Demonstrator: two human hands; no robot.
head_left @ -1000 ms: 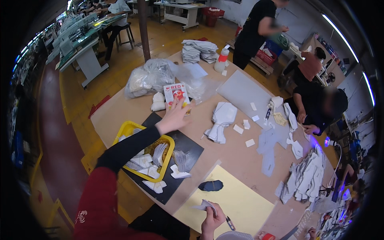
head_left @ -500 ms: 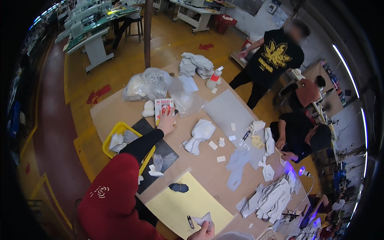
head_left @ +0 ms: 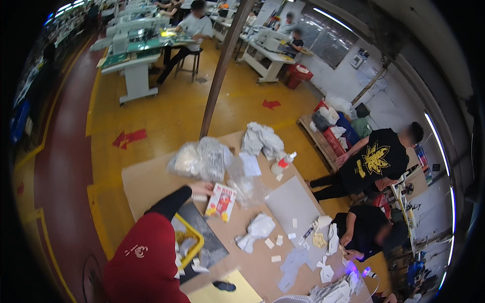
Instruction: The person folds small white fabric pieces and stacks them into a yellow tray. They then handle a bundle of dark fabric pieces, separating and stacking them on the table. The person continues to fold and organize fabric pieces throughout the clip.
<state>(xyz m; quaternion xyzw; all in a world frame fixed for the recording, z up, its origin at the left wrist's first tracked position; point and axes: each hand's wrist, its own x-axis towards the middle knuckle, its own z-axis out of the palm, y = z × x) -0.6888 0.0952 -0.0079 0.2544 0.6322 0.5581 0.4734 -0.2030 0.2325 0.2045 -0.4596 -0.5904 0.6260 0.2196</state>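
My left hand (head_left: 202, 188) reaches far across the table, at the upper left edge of a flat white and red printed box (head_left: 221, 203). Below the hand lies a small white roll (head_left: 200, 198), partly covered by it. The fingers are small and blurred, so their grip does not show. A yellow basket (head_left: 198, 243) sits near my left forearm on a dark grey mat (head_left: 214, 246), partly hidden by my red sleeve. At the lower edge a dark folded piece (head_left: 224, 286) lies on a yellow sheet (head_left: 237, 280). My right hand is out of view.
Clear plastic bags (head_left: 199, 159), a white bottle with a red band (head_left: 284, 163) and a grey cloth pile (head_left: 261, 140) stand toward the far edge. Grey cut pieces (head_left: 256, 231) lie mid-table. A co-worker (head_left: 364, 230) handles pieces at the right; another person (head_left: 376, 159) stands behind.
The view has tilted up and turned. My left hand has slid off the printed box's face to its left side. My right hand, with a grey cloth piece, has dropped out of view.
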